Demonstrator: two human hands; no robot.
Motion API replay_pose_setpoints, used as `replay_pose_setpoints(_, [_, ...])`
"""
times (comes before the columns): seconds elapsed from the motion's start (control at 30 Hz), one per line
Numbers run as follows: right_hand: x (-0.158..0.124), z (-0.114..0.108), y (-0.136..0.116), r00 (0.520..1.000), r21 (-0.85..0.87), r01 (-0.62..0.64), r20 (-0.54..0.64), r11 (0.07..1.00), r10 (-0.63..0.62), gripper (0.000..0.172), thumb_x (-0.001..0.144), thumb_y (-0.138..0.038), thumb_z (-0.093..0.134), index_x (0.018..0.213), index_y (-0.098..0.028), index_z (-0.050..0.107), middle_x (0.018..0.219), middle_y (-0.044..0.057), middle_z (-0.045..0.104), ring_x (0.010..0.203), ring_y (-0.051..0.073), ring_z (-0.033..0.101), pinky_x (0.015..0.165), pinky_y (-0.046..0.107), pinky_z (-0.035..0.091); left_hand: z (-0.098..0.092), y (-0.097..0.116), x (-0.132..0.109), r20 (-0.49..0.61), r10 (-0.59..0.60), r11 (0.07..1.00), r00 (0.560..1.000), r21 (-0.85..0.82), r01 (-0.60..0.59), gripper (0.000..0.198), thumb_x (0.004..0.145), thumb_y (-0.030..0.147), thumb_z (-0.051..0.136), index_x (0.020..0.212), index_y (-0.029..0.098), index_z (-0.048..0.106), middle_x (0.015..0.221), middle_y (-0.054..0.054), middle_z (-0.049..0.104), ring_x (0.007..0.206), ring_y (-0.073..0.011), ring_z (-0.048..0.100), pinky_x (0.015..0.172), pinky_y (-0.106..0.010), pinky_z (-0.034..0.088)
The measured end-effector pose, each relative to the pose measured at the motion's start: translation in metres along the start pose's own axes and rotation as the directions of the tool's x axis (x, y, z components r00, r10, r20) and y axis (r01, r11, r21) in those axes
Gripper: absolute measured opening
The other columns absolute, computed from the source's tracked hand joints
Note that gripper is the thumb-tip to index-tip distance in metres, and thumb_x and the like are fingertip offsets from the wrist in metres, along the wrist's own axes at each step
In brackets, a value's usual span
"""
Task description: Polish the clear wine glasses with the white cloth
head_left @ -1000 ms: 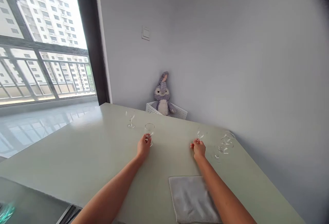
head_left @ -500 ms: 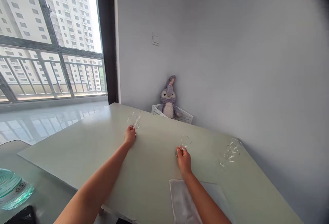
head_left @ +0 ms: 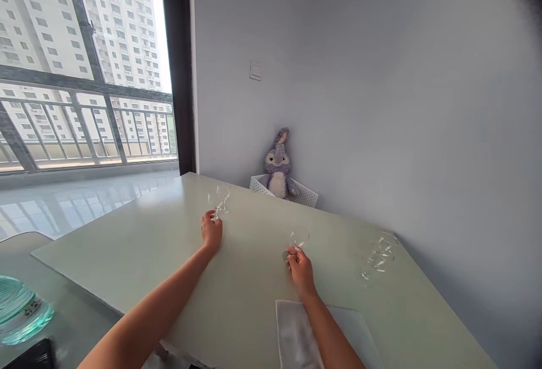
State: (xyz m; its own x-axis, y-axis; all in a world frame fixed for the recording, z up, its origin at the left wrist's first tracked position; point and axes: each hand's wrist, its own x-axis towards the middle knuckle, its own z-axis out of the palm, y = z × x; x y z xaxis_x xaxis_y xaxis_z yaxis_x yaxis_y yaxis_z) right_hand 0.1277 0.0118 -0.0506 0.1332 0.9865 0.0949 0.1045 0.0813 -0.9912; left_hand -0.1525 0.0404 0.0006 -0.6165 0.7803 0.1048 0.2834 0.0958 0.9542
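Glasses [head_left: 219, 202] stand far left on counter [head_left: 148, 239]; left hand [head_left: 212, 230] at them, whether gripping cannot be told | right hand [head_left: 301, 267]: grip closed on tilted glass [head_left: 300, 235], mid-counter, not yet standing | other glasses [head_left: 380, 254], far right, unheld

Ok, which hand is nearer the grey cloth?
Right. The right hand is just beyond the grey cloth's far edge; the left hand is farther away, beyond it and to the left.
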Motion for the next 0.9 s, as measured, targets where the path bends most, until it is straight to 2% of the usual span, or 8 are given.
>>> replay_pose_setpoints(0.07, [-0.005,0.003,-0.006,0.998,0.046,-0.015,0.066,0.999,0.012,0.043,0.062,-0.028,0.052,0.104,-0.019,0.057,0.096,0.005,0.065,0.057,0.013,0.058,0.048,0.024,0.045,0.016,0.000,-0.030,0.133,0.067,0.997,0.989,0.013,-0.070,0.035,0.068,0.013,0.047,0.101,0.021,0.053,0.100,-0.004,0.053,0.067,-0.0097,0.052,0.062,-0.023,0.042])
replay_pose_setpoints(0.13, [-0.010,0.007,-0.013,0.986,0.099,-0.026,0.164,0.995,0.009,0.047,0.061,-0.025,0.051,0.108,-0.019,0.054,0.100,0.006,0.063,0.059,0.013,0.059,0.049,0.025,0.046,0.035,0.000,-0.063,0.300,0.124,0.991,0.946,0.007,-0.132,0.038,0.060,0.010,0.054,0.096,0.023,0.058,0.096,0.000,0.058,0.059,-0.0072,0.050,0.060,-0.021,0.042])
replay_pose_setpoints(0.2, [-0.015,0.009,-0.017,0.969,0.155,-0.032,0.249,0.987,-0.008,0.051,0.060,-0.020,0.048,0.110,-0.020,0.052,0.107,0.006,0.060,0.063,0.014,0.060,0.051,0.026,0.047,0.052,0.001,-0.089,0.432,0.157,0.984,0.888,0.003,-0.176,0.050,0.055,0.010,0.059,0.102,0.026,0.057,0.101,0.001,0.059,0.057,-0.0060,0.050,0.059,-0.020,0.041])
replay_pose_setpoints(0.3, [-0.018,0.009,-0.020,0.972,0.205,-0.064,0.234,0.977,0.015,0.053,0.058,-0.017,0.045,0.110,-0.019,0.050,0.111,0.006,0.057,0.063,0.014,0.060,0.050,0.025,0.047,0.069,0.004,-0.109,0.564,0.148,0.975,0.812,0.053,-0.215,0.052,0.059,0.016,0.059,0.110,0.024,0.053,0.103,0.000,0.060,0.056,-0.0064,0.051,0.056,-0.020,0.039])
replay_pose_setpoints(0.43, [-0.013,0.002,-0.018,0.988,0.235,-0.136,0.103,0.962,0.115,0.050,0.057,-0.017,0.046,0.106,-0.018,0.050,0.097,0.004,0.060,0.059,0.013,0.059,0.050,0.024,0.046,0.072,0.008,-0.109,0.564,0.141,0.971,0.814,0.080,-0.224,0.027,0.065,0.020,0.055,0.091,0.020,0.061,0.083,0.000,0.064,0.055,-0.0081,0.051,0.052,-0.019,0.036])
replay_pose_setpoints(0.57, [-0.011,-0.001,-0.016,0.985,0.280,-0.169,0.093,0.945,0.148,0.044,0.056,-0.018,0.049,0.100,-0.018,0.052,0.087,0.002,0.061,0.056,0.012,0.057,0.050,0.023,0.046,0.060,0.005,-0.103,0.537,0.142,0.969,0.832,0.096,-0.227,0.018,0.066,0.019,0.053,0.081,0.020,0.062,0.074,0.001,0.064,0.053,-0.0077,0.050,0.050,-0.018,0.033])
replay_pose_setpoints(0.73, [-0.014,-0.001,-0.019,0.980,0.302,-0.187,0.119,0.935,0.158,0.042,0.056,-0.018,0.049,0.098,-0.018,0.052,0.085,0.002,0.060,0.058,0.012,0.057,0.050,0.023,0.047,0.034,-0.006,-0.084,0.465,0.096,0.981,0.880,0.103,-0.162,0.016,0.065,0.017,0.053,0.080,0.019,0.058,0.073,0.001,0.064,0.051,-0.0070,0.050,0.048,-0.017,0.032])
replay_pose_setpoints(0.9, [-0.014,-0.002,-0.019,0.979,0.302,-0.192,0.126,0.934,0.161,0.042,0.056,-0.018,0.050,0.098,-0.019,0.052,0.085,0.001,0.060,0.059,0.012,0.057,0.050,0.023,0.047,-0.003,-0.019,-0.041,0.309,0.012,0.994,0.951,0.095,-0.044,0.022,0.068,0.023,0.050,0.089,0.019,0.054,0.070,0.001,0.060,0.048,-0.0070,0.050,0.044,-0.017,0.033])
